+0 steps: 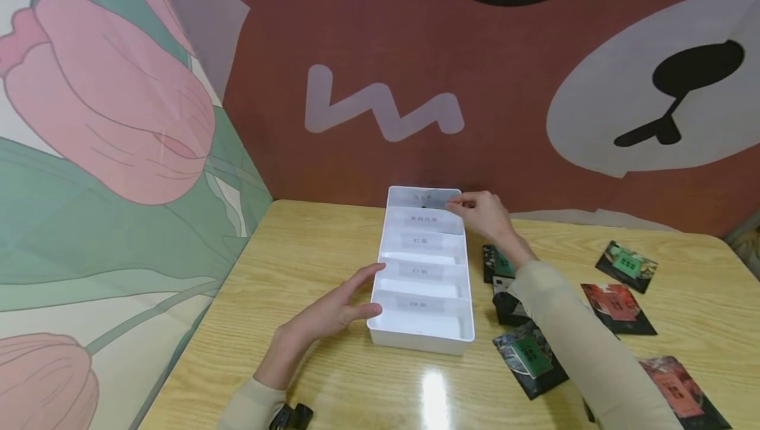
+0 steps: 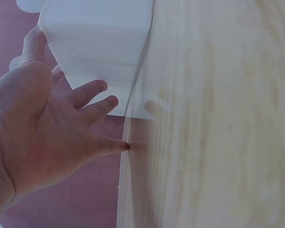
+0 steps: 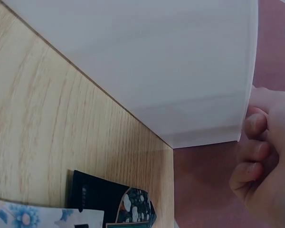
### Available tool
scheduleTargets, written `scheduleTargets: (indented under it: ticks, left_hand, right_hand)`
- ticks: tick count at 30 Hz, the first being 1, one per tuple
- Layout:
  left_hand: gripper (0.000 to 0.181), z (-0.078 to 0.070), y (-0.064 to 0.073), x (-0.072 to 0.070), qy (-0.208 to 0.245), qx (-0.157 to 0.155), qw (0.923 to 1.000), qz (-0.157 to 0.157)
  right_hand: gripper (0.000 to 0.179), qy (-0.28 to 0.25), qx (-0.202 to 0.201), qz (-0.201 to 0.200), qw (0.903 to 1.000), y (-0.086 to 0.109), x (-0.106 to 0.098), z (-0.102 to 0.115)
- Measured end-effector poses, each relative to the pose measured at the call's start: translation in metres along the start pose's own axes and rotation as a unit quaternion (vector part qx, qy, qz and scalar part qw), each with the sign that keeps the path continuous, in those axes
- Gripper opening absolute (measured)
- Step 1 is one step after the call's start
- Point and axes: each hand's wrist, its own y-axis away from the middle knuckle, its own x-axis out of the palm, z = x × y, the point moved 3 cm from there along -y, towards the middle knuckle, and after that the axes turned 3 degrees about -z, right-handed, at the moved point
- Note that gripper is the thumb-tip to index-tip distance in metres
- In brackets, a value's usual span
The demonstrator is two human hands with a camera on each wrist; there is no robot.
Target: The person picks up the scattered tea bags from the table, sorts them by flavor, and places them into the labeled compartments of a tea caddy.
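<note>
A long white box (image 1: 420,324) divided into several labelled compartments stands on the table. My left hand (image 1: 332,311) is at its left side, fingers spread and fairly straight, with the thumb and a fingertip at the rim; the left wrist view shows this hand (image 2: 52,109) beside the box wall (image 2: 99,52). At the far right corner my right hand (image 1: 483,215) reaches over the rim, its fingertips in the farthest compartment near a small dark spot. In the right wrist view the right hand's (image 3: 270,147) fingers are curled; the fingertips go behind the rim, and I cannot tell what they hold.
Right of the box lie dark packets: one with a green label (image 1: 532,356), another green-labelled one (image 1: 627,263), and red-labelled ones (image 1: 619,303), (image 1: 677,394). More packets (image 1: 509,305) lie under the right forearm. A patterned wall (image 1: 356,159) rises behind the wooden table (image 1: 320,239).
</note>
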Motion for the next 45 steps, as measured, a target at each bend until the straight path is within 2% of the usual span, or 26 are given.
scheduleTargets:
  ticks: [4, 9, 15, 27, 32, 36, 41, 45]
  left_hand:
    - [0.071, 0.001, 0.000, 0.000, 0.000, 0.001, 1.0000, 0.001]
    - [0.071, 0.001, 0.001, -0.001, 0.000, 0.002, 1.0000, 0.000]
    - [0.070, 0.000, 0.000, -0.001, -0.001, 0.003, 1.0000, 0.000]
    - [0.071, 0.003, -0.001, -0.001, -0.010, 0.003, 0.9999, 0.001]
    - [0.072, 0.002, -0.001, -0.002, -0.011, 0.006, 0.9999, -0.001]
    - [0.072, 0.003, -0.001, -0.002, -0.009, 0.009, 0.9999, -0.002]
    - [0.072, 0.005, -0.002, -0.002, -0.011, 0.010, 0.9999, -0.002]
    - [0.071, 0.006, -0.001, -0.002, -0.012, 0.006, 0.9999, -0.002]
  right_hand:
    - [0.030, 0.003, -0.004, 0.019, 0.9998, 0.000, 0.001, -0.001]
    - [0.027, 0.002, -0.012, 0.021, 0.9997, -0.002, 0.000, 0.000]
    - [0.028, 0.003, 0.001, -0.009, 1.0000, -0.010, -0.005, 0.007]
    - [0.028, 0.051, 0.009, -0.054, 0.9972, -0.025, -0.003, 0.006]
    - [0.030, 0.061, -0.002, -0.036, 0.9975, -0.025, -0.001, 0.010]
    - [0.029, 0.072, -0.026, -0.011, 0.9970, -0.026, 0.000, 0.014]
    - [0.029, 0.107, -0.059, 0.015, 0.9924, -0.028, -0.001, 0.021]
    - [0.029, 0.126, -0.066, 0.039, 0.9891, -0.029, -0.002, 0.023]
